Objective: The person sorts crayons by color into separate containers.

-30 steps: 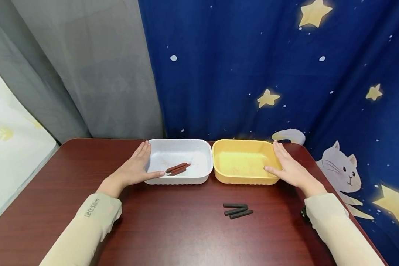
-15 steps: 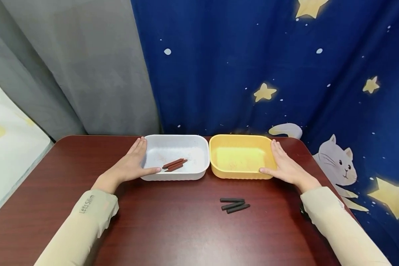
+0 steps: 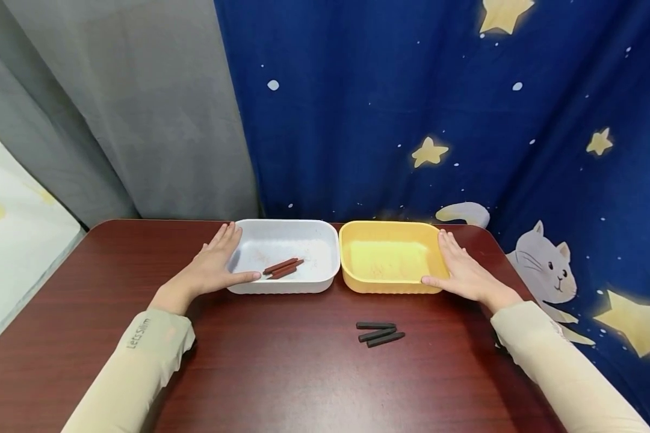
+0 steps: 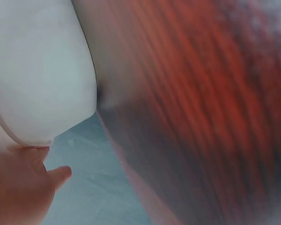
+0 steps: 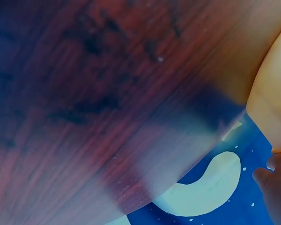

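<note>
My left hand [image 3: 211, 264] lies along the left end of a white plastic bin [image 3: 284, 287], fingers straight against its side and thumb stretched along the front rim. Inside that bin are several reddish-brown crayon-like sticks [image 3: 281, 266], grouped near the front wall. At the right end of a yellow bin [image 3: 392, 287], my right hand [image 3: 468, 273] rests with extended fingers, its thumb across the front rim. The two bins stand side by side with their inner ends together. In the left wrist view the white bin's side [image 4: 42, 70] fills the upper left, fingers at its edge.
Three black sticks [image 3: 379, 334] lie on the dark red-brown tabletop [image 3: 281, 373], in front of the yellow bin. Both bins stand along the table's far edge. Behind hang a grey curtain [image 3: 157, 108] and a blue starred curtain [image 3: 346, 120].
The head view has shifted slightly, so everything sits a little higher and further left in it. Both hands stay at the outer ends of the bins.
</note>
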Available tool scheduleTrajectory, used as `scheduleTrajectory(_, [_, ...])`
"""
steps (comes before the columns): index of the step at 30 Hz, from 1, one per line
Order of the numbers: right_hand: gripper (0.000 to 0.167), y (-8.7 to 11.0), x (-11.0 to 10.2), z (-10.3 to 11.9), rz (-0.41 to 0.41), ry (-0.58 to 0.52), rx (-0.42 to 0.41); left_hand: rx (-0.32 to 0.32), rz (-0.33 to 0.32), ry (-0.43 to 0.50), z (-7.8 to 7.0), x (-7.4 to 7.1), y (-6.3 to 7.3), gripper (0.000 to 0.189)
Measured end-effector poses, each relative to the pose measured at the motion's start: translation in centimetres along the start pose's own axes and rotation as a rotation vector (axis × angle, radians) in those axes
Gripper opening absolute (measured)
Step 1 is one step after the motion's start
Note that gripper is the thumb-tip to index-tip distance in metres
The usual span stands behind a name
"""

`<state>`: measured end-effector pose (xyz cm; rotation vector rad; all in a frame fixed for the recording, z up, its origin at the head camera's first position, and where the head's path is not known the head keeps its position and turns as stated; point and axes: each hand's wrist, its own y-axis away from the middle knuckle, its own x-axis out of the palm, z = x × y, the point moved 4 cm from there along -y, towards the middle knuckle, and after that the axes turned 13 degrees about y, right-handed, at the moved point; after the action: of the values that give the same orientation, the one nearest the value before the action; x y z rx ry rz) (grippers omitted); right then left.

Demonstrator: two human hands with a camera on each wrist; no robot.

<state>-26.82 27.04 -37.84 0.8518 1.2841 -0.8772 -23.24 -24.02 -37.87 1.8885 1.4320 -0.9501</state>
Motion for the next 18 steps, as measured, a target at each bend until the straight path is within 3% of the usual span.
scheduleTrajectory(6, [0.115,0.1,0.3,0.0,0.014,-0.017,0.001,0.049,-0.028,0.009,-0.8,-0.2,0.6,0.112])
scheduleTrajectory(11, [0.118,0.1,0.2,0.0,0.031,-0.014,0.011,0.214,-0.073,0.063,-3.1,0.1,0.8,0.092])
scheduleTrajectory(18, [0.118,0.1,0.1,-0.1,0.043,-0.001,0.03,0.452,-0.138,0.103,-8.2,1.5,1.3,0.061])
